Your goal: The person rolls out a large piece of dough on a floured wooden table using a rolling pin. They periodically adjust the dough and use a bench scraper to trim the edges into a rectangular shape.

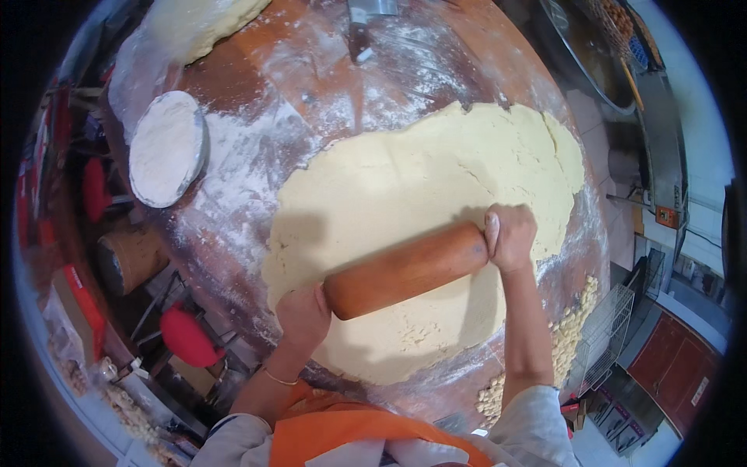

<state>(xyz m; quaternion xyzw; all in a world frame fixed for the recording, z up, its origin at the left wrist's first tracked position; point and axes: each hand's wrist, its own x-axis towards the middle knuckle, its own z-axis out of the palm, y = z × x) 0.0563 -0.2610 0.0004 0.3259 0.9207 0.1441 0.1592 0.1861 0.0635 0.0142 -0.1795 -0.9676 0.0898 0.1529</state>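
Observation:
A large sheet of pale yellow dough (373,192) lies spread over the floured wooden table. Across it, tilted up toward the right, rests a thick wooden rolling pin (405,271). My left hand (304,315) grips the pin's left end near the dough's lower left edge. At the opposite end, my right hand (511,236) is closed around the handle, which the fingers hide. Cracks run through the dough's upper right part, and its rim is ragged. A small rough patch shows on its surface below the pin.
A bowl of white flour (166,149) stands at the table's left. More dough (204,26) lies at the far left, partly under plastic. A metal-bladed tool (359,29) is at the back. Small dough pieces (575,327) line the right edge beside a wire basket (604,341). Red stools (187,337) stand left.

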